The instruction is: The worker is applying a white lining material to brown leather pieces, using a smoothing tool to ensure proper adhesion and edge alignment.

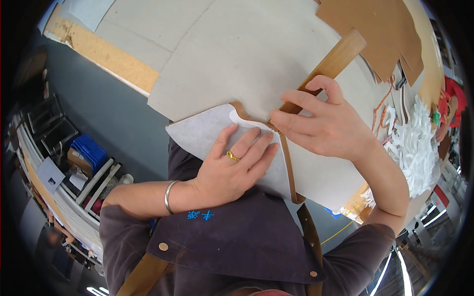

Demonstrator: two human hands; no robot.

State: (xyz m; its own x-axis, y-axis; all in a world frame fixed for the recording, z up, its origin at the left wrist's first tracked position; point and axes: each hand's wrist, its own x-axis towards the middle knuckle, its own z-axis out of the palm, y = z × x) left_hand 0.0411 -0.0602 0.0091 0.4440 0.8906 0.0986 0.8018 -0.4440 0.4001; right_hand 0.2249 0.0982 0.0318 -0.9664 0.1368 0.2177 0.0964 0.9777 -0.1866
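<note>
My left hand (239, 160), with a gold ring, lies flat with fingers stretched out on a white-backed panel (197, 130), pressing near its top edge. Brown material shows along the panel's curved top and right edges, with a white strip at the curve. My right hand (321, 116) is closed around a flat wooden stick (340, 54), its fingertips close to the panel's upper right corner. The stick slants up to the right, with its lower end at that corner. How the right thumb grips is partly hidden.
Grey sheeting covers the worktable (237, 54). Brown cut pieces (377, 24) lie at the far right, above a heap of white strips (417, 148). A blue crate (89, 153) stands on the left. At the right edge is another person's red garment (454, 96).
</note>
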